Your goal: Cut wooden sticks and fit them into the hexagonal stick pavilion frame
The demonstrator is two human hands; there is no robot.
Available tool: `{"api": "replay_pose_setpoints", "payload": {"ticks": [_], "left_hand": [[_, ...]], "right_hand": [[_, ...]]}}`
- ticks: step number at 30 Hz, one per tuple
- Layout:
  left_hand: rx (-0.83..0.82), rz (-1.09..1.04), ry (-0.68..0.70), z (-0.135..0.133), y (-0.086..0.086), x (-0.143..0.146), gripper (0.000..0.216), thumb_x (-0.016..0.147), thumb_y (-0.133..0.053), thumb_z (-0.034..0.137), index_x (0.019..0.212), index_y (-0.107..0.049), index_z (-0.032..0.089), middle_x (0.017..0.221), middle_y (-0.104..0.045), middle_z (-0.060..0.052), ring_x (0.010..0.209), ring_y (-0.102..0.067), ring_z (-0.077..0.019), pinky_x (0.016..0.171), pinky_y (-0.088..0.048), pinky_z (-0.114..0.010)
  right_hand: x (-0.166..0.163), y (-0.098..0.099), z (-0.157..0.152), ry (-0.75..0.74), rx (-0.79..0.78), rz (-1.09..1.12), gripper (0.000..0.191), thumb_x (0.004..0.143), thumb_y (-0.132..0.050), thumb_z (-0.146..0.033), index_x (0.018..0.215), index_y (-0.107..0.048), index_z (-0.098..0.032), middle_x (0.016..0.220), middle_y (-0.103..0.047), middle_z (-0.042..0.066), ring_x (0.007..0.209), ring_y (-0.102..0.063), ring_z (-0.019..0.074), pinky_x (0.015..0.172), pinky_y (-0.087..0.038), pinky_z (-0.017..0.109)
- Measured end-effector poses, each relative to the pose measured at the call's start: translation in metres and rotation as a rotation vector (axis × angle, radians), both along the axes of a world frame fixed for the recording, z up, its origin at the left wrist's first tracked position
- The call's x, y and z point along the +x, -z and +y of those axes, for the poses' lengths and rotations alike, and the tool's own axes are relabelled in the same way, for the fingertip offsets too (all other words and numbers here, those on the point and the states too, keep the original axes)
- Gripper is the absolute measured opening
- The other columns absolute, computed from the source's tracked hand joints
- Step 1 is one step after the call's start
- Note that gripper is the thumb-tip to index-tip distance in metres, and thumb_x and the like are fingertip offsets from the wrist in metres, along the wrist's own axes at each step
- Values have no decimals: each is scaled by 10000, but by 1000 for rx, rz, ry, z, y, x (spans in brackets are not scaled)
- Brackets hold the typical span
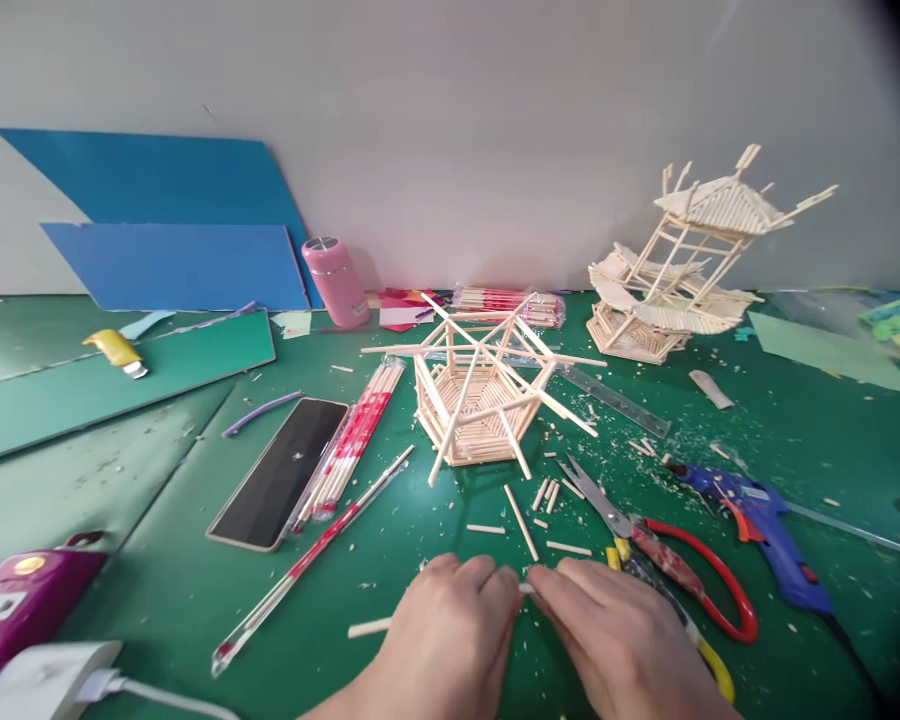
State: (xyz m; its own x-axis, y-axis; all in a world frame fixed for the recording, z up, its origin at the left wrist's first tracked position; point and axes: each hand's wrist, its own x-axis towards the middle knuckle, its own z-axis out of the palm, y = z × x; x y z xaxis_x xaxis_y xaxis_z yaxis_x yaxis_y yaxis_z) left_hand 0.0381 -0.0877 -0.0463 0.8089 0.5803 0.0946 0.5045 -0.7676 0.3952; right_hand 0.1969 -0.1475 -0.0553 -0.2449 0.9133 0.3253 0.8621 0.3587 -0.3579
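Note:
My left hand [450, 630] is closed around a thin wooden stick [369, 628], whose end sticks out to the left above the green table. Just beside it, my right hand [607, 635] has its fingers bent and pressed together. A pale bit of wood shows in the narrow gap between the two hands, and both seem to grip the same stick; most of it is hidden. Several short cut sticks [521, 522] lie ahead of my fingers. Beyond them stands a six-sided frame [480, 400] of wooden sticks, with long sticks radiating from its top.
Scissors [630, 530] and a blue glue gun [765, 520] lie to the right. Phone [277, 475] and bagged sticks [360, 430] lie left, a purple power strip [37, 600] nearer. Behind are a pink bottle [336, 282], ruler [619, 400] and stick pavilion [682, 270].

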Motion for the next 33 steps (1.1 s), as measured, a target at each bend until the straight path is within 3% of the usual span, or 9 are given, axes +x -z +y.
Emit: {"api": "replay_pose_setpoints", "payload": {"ticks": [5,9,11,14,18,22,33], "left_hand": [[-10,-19,11,6,-3,3,229,802,-360,96,692,-552,154,622,-602,-47,488,-520,-178,473,-418,-296],[-37,-14,100,9,-9,-2,248,816,-348,110,666,-539,161,610,-586,-34,467,-484,-155,472,-397,-279],[-18,-18,95,14,-9,-6,261,823,-336,113,679,-548,163,610,-582,-37,475,-484,-152,483,-388,-274],[105,-37,-134,26,-6,-16,298,854,-305,113,744,-580,143,606,-573,-59,513,-509,-172,485,-367,-273],[71,-6,-191,35,5,-29,284,891,-336,172,799,-605,158,625,-560,-39,556,-517,-166,527,-373,-267],[24,39,-229,38,17,-39,279,896,-357,194,835,-628,159,725,-585,-61,662,-537,-185,602,-400,-289],[189,110,-340,46,38,-58,238,874,-423,238,900,-643,153,846,-610,-106,761,-532,-244,651,-427,-367]], "right_hand": [[1,4,10,13,-34,16,297,890,-306,-120,786,-579,-167,638,-595,43,561,-562,185,499,-372,287],[8,-17,11,-110,-401,105,300,894,-320,-146,726,-564,-188,656,-588,25,600,-559,167,519,-386,273],[12,-32,11,-125,-608,266,295,911,-344,-231,737,-581,-204,675,-593,6,620,-560,140,550,-405,244],[15,-44,11,-57,-784,543,337,896,-369,-404,763,-620,-222,632,-547,-14,581,-522,116,526,-394,220],[15,-32,16,138,-901,897,342,894,-384,-421,801,-613,-184,617,-455,-29,534,-399,89,486,-316,224],[13,-15,19,128,-943,1118,304,884,-419,-422,922,-589,-172,683,-514,-21,483,-334,61,453,-267,227],[8,-11,26,140,-871,1043,290,891,-409,-397,895,-586,-168,726,-578,-2,552,-442,83,550,-367,236]]}}
